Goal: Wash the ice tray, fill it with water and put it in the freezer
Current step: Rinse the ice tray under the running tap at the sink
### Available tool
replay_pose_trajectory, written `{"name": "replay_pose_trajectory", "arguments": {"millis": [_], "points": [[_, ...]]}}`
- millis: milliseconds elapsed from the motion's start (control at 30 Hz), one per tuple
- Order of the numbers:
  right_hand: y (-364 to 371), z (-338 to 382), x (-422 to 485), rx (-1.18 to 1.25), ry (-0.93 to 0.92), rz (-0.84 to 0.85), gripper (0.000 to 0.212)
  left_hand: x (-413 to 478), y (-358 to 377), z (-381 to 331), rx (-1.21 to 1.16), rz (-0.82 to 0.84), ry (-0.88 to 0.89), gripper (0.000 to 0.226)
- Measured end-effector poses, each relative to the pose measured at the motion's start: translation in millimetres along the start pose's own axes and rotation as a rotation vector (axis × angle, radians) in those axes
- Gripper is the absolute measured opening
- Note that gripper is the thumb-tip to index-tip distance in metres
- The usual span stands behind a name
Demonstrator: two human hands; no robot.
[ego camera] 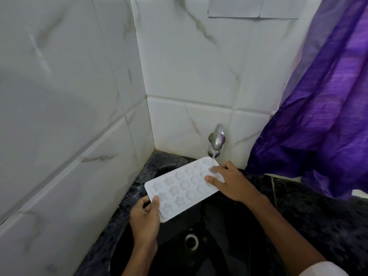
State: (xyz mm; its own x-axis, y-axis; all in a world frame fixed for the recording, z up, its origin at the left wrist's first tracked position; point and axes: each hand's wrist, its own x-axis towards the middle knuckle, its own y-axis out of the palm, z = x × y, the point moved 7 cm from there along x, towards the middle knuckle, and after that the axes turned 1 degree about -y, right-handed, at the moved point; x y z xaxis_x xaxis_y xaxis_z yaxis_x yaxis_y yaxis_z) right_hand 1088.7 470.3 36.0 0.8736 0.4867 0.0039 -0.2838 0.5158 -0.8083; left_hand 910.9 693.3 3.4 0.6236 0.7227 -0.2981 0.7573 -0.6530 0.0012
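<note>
Bare forearms (white sleeve [322, 269] on right arm).

A home washing corner, likely a small kitchen or utility nook, is showing here. White marble-patterned wall tiles [189, 62] are meeting in a corner above a black speckled stone counter [318, 212] with a dark round sink [223, 232] sunk into it. A chrome wall tap [217, 139] is running water at the sink's far edge. A purple curtain [326, 108] is hanging at the counter's right side, under a paper notice [253, 6].
</note>
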Motion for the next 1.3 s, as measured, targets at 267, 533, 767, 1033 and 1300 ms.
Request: {"name": "replay_pose_trajectory", "arguments": {"millis": [267,533,767,1033,1300], "points": [[1,3,-1,0.026,-0.038,-0.006,0.054,2,-6,-4,-0.043,0.007,-0.012,0.007],[3,7,0,-0.011,-0.030,-0.006,0.056,-2,-3,-1,-0.061,0.008,-0.041,0.004],[-2,8,1,0.056,-0.065,-0.040,0.063,-1,-1,-1,-0.090,0.003,-0.051,0.013],[-13,6,-7,0.057,-0.130,-0.105,0.057,3,0,-5,-0.154,-0.002,-0.092,0.013],[-13,4,-4,-0.003,-0.160,-0.053,0.069,3,7,-10,-0.162,0.001,-0.096,0.008]]}}
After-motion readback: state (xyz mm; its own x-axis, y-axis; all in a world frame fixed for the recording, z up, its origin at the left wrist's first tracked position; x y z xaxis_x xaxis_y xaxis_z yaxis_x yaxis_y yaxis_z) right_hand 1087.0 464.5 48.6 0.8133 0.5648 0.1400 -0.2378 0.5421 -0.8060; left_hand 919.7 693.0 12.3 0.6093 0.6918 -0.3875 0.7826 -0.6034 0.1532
